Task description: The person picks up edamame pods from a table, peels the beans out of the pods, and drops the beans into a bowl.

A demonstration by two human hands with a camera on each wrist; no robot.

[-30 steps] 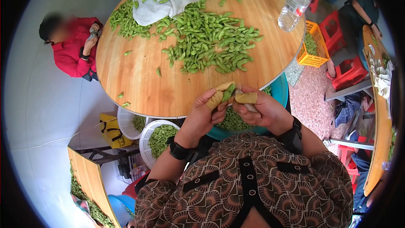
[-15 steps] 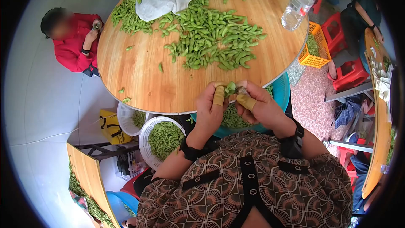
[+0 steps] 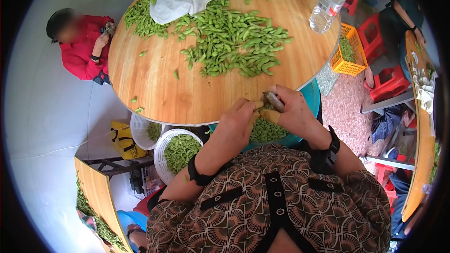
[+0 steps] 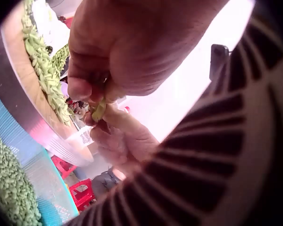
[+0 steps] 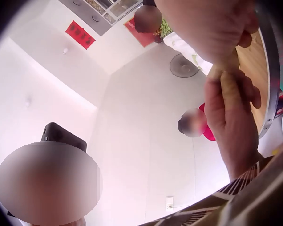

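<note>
The step in hand seems to be the opening of one small green bean pod (image 4: 99,111), which is between the two hands, at the near edge of the round wooden table (image 3: 154,84). The left hand (image 3: 233,126) pinches the pod with curled fingers. The right hand (image 3: 300,116) has its fingers bent around a slim grey object (image 3: 274,101), close against the left fingertips; what it is made of, I cannot tell. Below them, the teal plastic basin (image 3: 312,94) contains loose green beans (image 3: 268,131). The next move, I judge, calls for a firm left pinch, gentle pressure of the right thumb along the pod, and both hands kept above the basin, so beans fall inside.
</note>
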